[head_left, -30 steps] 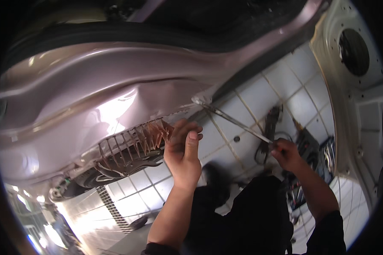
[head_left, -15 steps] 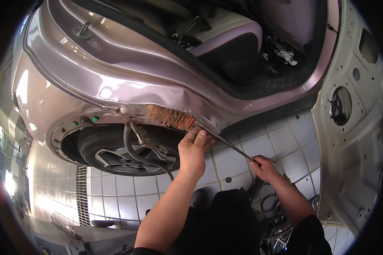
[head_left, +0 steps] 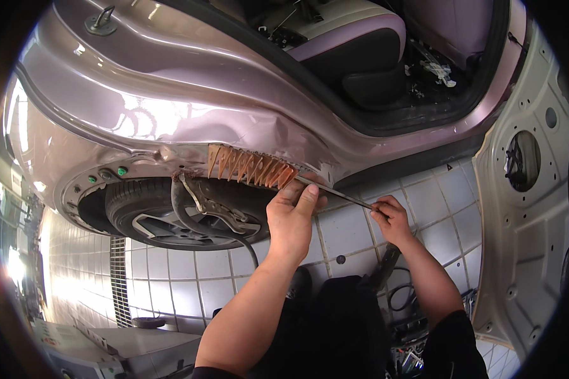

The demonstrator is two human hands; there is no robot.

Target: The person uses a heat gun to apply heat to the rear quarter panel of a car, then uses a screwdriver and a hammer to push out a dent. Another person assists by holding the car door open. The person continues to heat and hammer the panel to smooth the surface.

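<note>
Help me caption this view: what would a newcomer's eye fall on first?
Probably the row of pointed copper-coloured strips along the lower edge of the dented lilac panel, above the wheel. Next, the left hand at the row's right end, and the right hand gripping a thin metal rod angled toward it.

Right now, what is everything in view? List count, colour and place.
zigzag metal strip: one, copper, wheel-arch edge
dented car panel: one, mauve, upper centre
metal rod: one, grey, between the hands
car wheel: one, black-grey, under arch
hose: one, grey, across the wheel
plugs: two, green, arch's left end
car seat: one, mauve-edged, doorway
car door: one, beige, right side
floor grate: one, dark, lower left
floor tiles: many, white, below
tools: several, mixed, by right forearm
left hand: one, bare, at strip's right end
right hand: one, bare, gripping the rod
sleeves: two, black, bottom edge
</note>
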